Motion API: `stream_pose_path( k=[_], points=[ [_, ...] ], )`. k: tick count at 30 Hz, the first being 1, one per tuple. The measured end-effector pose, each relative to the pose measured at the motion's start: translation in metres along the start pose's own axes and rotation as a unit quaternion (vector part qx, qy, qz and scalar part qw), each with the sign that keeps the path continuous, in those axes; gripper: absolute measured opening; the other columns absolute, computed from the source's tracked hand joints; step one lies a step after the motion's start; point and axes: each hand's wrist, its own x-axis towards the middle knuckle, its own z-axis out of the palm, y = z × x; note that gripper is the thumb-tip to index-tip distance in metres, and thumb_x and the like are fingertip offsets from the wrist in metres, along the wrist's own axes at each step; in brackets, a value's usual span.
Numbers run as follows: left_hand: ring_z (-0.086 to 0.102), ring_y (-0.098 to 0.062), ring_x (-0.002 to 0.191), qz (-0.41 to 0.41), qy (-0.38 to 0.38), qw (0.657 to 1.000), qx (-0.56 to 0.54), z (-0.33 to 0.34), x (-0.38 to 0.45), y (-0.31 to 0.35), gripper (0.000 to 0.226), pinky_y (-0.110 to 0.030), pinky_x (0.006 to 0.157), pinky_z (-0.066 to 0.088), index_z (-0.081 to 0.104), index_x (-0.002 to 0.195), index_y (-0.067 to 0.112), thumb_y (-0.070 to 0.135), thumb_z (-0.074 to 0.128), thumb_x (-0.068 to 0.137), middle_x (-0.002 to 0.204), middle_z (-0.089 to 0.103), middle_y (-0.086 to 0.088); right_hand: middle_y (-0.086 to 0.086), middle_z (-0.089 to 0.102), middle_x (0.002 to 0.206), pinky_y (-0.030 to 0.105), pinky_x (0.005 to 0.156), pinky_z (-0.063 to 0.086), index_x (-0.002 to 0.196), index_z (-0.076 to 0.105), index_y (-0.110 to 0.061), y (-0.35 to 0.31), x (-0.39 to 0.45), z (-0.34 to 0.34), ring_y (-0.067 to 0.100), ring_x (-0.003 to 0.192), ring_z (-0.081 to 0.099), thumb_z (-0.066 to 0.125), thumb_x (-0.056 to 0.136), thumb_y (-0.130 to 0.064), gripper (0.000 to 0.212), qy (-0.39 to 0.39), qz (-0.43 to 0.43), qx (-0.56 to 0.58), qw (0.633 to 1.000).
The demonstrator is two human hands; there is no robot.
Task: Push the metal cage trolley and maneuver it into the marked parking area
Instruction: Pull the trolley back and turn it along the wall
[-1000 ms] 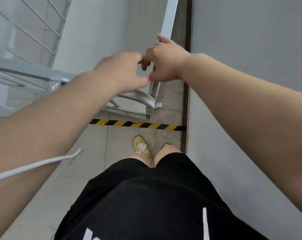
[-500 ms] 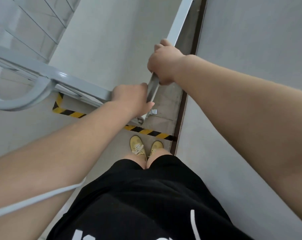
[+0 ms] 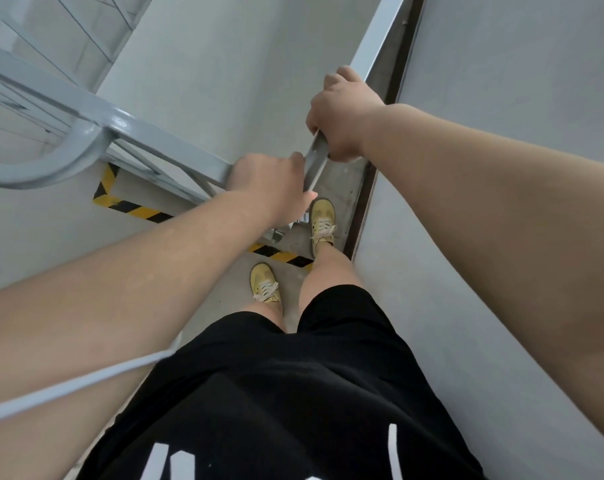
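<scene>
We are looking straight down our own body at the metal cage trolley (image 3: 148, 143), whose grey painted frame is filling the view from nine o'clock to twelve o'clock; our left hand (image 3: 266, 185) is sitting near the centre, fingers curled tight over the corner where a horizontal rail is meeting the upright post (image 3: 373, 39); our right hand (image 3: 342, 112) is sitting at one o'clock from the left, fist wrapped fully around that same post, higher along it; the two hands are lying close but apart, with a short bare stretch of post showing between them. The post is running toward twelve o'clock beside the grey wall (image 3: 501, 81) that is filling the three o'clock side; a curved tubular bar (image 3: 47, 164) is sweeping across at nine o'clock. The yellow-and-black floor tape (image 3: 134, 207) is marking a corner under the trolley frame and continuing toward five o'clock, passing between our feet; our right yellow shoe (image 3: 323, 220) is standing beyond the stripe, just beside the trolley's lower corner, while our left yellow shoe (image 3: 264, 282) is standing on the near side. We are wearing black shorts (image 3: 276, 393); a white cord (image 3: 68, 386) is crossing our left forearm at seven o'clock.
</scene>
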Motion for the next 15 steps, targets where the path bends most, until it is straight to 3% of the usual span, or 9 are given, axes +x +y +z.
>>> stream_pose_path(
  k=[6, 11, 15],
  points=[
    [0.060, -0.035, 0.082, 0.007, -0.003, 1.000, -0.006, -0.0002, -0.0001, 0.0013, 0.048, -0.034, 0.064, 0.039, 0.046, 0.111, 0.004, 0.049, 0.039, 0.095, 0.093, 0.064, -0.014, 0.002, 0.064, 0.101, 0.034, 0.101, 0.029, 0.097, 0.070, -0.021, 0.0002, 0.0009, 0.0011, 0.026, 0.112, 0.044, 0.062, 0.075, -0.011, 0.025, 0.005, -0.002, -0.004, 1.000],
    [0.047, -0.029, 0.069, -0.001, -0.003, 1.000, -0.010, -0.0002, 0.0003, 0.0009, 0.049, -0.034, 0.063, 0.040, 0.046, 0.111, 0.005, 0.050, 0.038, 0.095, 0.076, 0.047, -0.008, 0.000, 0.059, 0.094, 0.034, 0.101, 0.029, 0.096, 0.069, -0.021, 0.0000, -0.0012, 0.0007, 0.027, 0.112, 0.043, 0.061, 0.076, -0.011, 0.023, 0.011, -0.002, -0.001, 1.000],
    [0.051, -0.031, 0.070, 0.003, -0.005, 1.000, -0.008, -0.0009, 0.0000, 0.0004, 0.049, -0.034, 0.062, 0.040, 0.046, 0.112, 0.005, 0.050, 0.038, 0.094, 0.084, 0.060, -0.013, 0.001, 0.058, 0.092, 0.033, 0.100, 0.028, 0.095, 0.069, -0.021, 0.0000, -0.0043, -0.0036, 0.026, 0.113, 0.043, 0.061, 0.078, -0.013, 0.020, -0.005, -0.005, 0.003, 1.000]
  ],
)
